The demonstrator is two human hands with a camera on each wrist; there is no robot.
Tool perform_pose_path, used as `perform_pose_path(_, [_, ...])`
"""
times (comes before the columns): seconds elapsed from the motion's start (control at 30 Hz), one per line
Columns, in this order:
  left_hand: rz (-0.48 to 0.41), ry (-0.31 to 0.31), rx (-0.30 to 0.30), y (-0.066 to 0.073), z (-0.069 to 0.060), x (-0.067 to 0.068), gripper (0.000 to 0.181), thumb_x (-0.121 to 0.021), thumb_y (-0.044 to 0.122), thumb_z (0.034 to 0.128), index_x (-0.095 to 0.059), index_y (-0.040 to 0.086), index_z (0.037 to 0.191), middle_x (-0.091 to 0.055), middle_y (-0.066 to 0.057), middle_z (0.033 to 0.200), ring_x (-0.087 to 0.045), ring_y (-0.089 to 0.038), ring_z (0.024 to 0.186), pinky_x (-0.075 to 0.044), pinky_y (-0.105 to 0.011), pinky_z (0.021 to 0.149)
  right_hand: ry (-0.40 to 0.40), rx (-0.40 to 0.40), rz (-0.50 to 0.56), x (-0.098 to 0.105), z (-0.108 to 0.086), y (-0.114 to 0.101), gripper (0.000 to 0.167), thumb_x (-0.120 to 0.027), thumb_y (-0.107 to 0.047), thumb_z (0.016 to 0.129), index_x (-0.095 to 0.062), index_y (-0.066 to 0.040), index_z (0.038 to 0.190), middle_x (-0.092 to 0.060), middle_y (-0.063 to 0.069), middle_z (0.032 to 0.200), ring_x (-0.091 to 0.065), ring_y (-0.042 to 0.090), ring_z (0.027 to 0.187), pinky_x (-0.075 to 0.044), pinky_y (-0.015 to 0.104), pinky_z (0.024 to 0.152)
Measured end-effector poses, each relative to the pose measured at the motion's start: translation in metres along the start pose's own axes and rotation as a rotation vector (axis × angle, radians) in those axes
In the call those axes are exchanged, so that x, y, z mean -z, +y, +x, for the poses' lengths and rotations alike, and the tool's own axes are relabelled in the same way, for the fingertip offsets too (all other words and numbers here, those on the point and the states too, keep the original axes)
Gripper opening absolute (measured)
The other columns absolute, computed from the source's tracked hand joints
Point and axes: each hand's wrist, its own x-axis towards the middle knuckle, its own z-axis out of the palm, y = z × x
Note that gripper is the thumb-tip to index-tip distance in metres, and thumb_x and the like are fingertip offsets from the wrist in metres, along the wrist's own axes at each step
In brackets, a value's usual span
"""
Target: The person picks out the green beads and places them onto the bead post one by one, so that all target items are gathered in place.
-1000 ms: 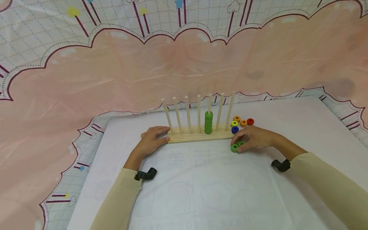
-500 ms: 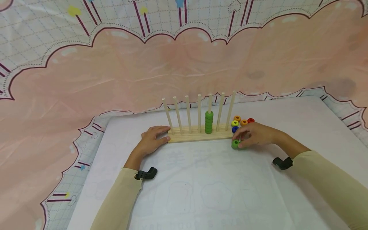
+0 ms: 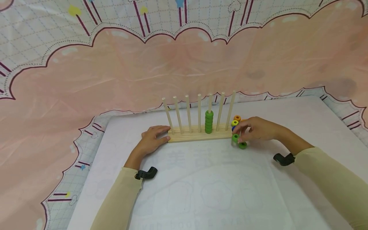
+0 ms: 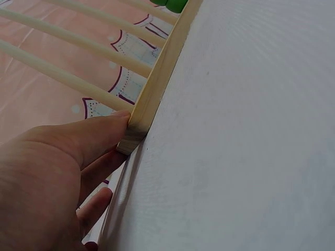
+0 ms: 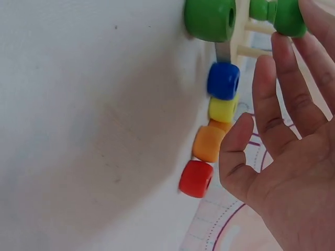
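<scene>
A wooden peg rack [image 3: 187,137] stands on the white tabletop with a row of upright pegs. One peg, right of the middle, carries a stack of green beads [image 3: 209,122]. My left hand [image 3: 151,139] holds the rack's left end, thumb and forefinger touching its corner [image 4: 133,137] in the left wrist view. Beside the right end, my right hand [image 3: 257,129] pinches a green bead [image 3: 235,138] between thumb and fingers, slightly raised. Another green bead [image 3: 242,145] lies on the table below that hand, and looms large in the right wrist view.
Past the rack's right end lie loose beads: blue [image 5: 223,81], yellow [image 3: 234,123], orange [image 3: 237,118] and red [image 5: 196,179]. In the head view my right hand covers some of them. A patterned cloth [image 3: 184,64] rises behind the table.
My right hand has moved slightly back and up with one green bead, parting it from the other, which now shows on the table. My left hand stays at the rack's end.
</scene>
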Motion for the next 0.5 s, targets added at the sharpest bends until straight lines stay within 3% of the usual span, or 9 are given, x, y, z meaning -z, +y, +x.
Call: perform_pose_path(0.5, [0.011, -0.006, 0.013, -0.001, 0.001, -0.001, 0.052, -0.068, 0.039, 0.0979, -0.058, 0.020, 0.146, -0.053, -0.006, 0.153, -0.036, -0.033, 0.146, -0.016, -0.059, 0.108, 0.050, 0.022, -0.028, 0.014, -0.002, -0.009, 0.027, -0.081, -0.035, 0.088, -0.075, -0.027, 0.114, -0.073, -0.007, 0.104, -0.062, 0.016, 0.100, -0.047, 0.034, 0.087])
